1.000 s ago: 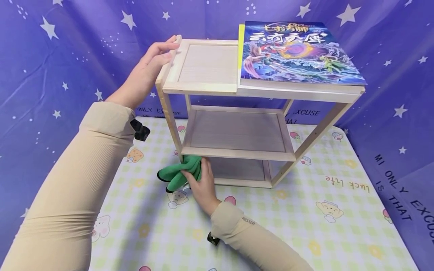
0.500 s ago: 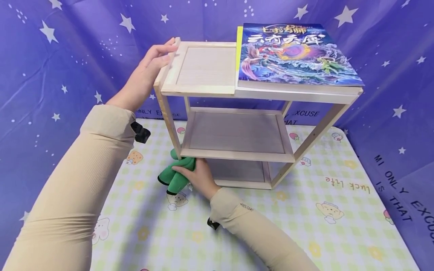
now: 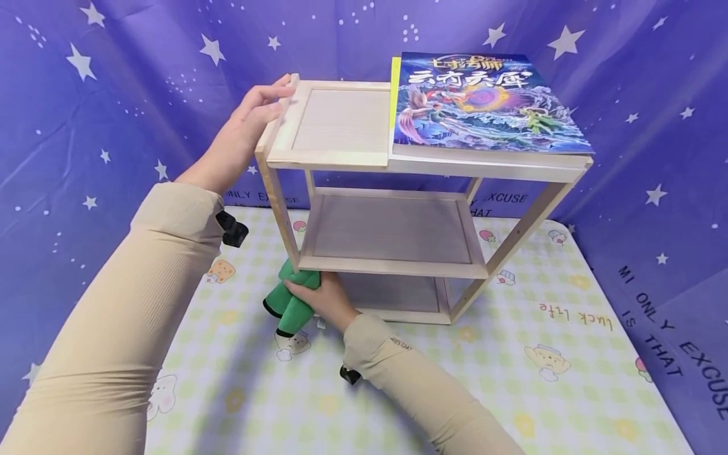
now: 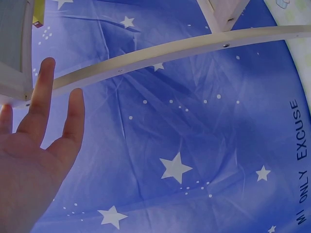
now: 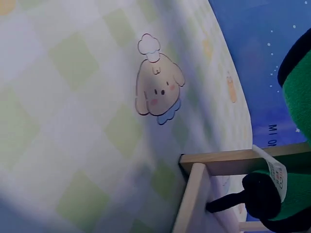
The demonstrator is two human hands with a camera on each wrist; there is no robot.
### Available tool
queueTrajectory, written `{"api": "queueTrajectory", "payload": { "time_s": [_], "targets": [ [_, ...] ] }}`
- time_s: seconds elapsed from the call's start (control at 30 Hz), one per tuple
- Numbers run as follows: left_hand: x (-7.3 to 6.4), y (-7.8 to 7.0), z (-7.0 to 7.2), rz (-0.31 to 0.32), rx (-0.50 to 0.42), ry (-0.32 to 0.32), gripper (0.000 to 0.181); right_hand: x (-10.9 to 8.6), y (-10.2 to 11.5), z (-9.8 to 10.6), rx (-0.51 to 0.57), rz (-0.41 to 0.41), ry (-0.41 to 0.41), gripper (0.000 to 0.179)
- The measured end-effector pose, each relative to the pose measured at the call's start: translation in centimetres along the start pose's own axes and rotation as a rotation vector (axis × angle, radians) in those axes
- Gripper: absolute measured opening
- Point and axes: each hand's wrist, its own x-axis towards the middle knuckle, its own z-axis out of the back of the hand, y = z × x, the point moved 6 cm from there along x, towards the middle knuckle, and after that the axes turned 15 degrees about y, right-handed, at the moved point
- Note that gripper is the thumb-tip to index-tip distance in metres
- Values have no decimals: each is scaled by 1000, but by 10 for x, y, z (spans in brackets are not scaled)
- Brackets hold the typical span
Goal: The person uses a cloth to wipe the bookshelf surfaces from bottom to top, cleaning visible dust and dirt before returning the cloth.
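Note:
A three-tier light wooden shelf stands in front of me. My left hand rests on the left end of its top, fingers extended against the side rail; in the left wrist view two raised fingers show beside the frame. Low down, my right hand grips a green plush toy with black-edged ends, by the front left post. Part of the toy is behind that post, and my fingertips are hidden. The right wrist view shows its green body, a black part and a white tag.
A thick book with a colourful cover lies on the right half of the top, a yellow edge beneath it. A checked cartoon cloth covers the table. Purple starry curtains hang behind and at the sides.
My right hand has shifted slightly left and inward with the plush toy, whose upper part now passes behind the post. The left hand keeps its place on the shelf. The head view has tilted slightly.

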Motion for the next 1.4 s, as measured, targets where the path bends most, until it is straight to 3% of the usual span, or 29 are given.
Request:
{"api": "queueTrajectory", "payload": {
  "time_s": [0.23,0.43,0.9,1.17,1.4],
  "targets": [
    [1,-1,-2,-3,-10,-13,39,-4,-17,-2,-39,-97,7,65],
    [2,0,-2,-3,-25,-34,39,-3,-26,-5,-42,-117,33,67],
    [2,-1,-4,-70,-74,-110,34,-2,-46,-8,-34,-146,117,80],
    [3,-1,-4,-72,-66,-109,35,-1,-50,-5,45,-173,212,92],
    [3,2,-4,-71,-82,-116,35,6,-52,-1,96,-250,264,95]
  ]
}}
